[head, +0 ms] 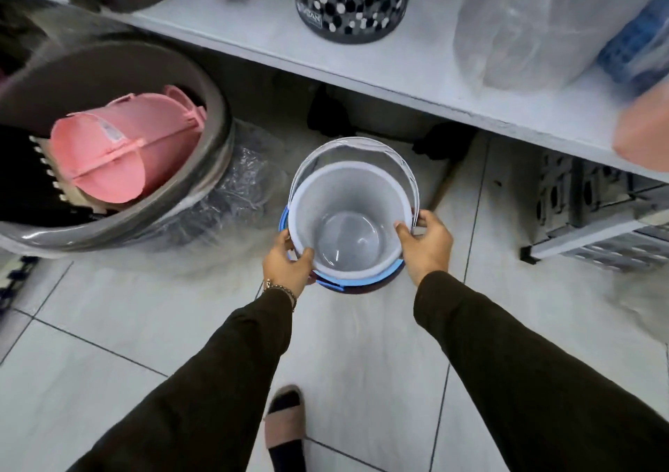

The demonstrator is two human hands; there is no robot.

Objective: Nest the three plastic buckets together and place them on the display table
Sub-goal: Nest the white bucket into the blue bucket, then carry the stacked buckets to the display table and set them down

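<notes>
White bucket (347,218) nests in blue bucket (362,279); left hand (287,263), right hand (425,243) grip its rim.

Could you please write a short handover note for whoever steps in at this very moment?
Left hand: gripping the near-left rim of the white bucket.
Right hand: gripping the right rim, fingers over the edge by the clear handle.
Things: the white bucket sits inside a blue bucket, of which only the rim shows. A darker edge shows below the blue rim; I cannot tell whether it is the third bucket. The stack is held above the tiled floor, below the front edge of the white display table.
Done: at least two buckets nested.
Left: confirm the third is in, then lift the stack onto the table.
</notes>
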